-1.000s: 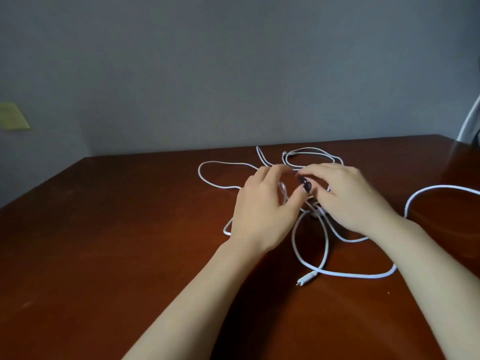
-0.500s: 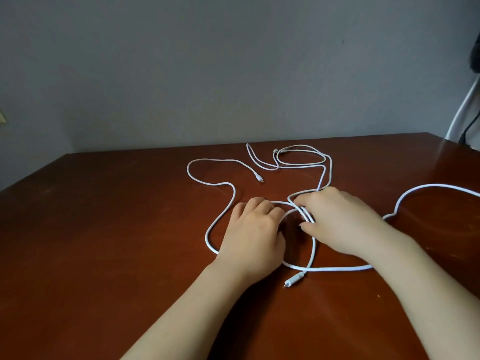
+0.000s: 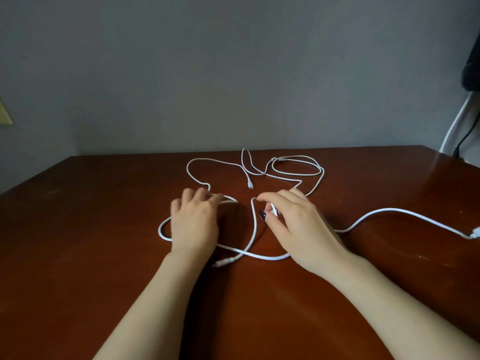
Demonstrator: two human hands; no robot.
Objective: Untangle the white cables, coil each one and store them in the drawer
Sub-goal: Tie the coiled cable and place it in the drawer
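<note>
Left hand flat on the cables sprawled on the table, right hand pinching a strand; yank now and those crossings near the plug probably just cinch tighter.

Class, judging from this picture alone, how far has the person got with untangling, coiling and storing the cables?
Early. Done: nothing; no coil is made and the cables sprawl crossing on the table. In hand: the right hand pinches a strand while the left hand rests on a loop. Left: separating, coiling and storing them; no drawer is visible.
</note>
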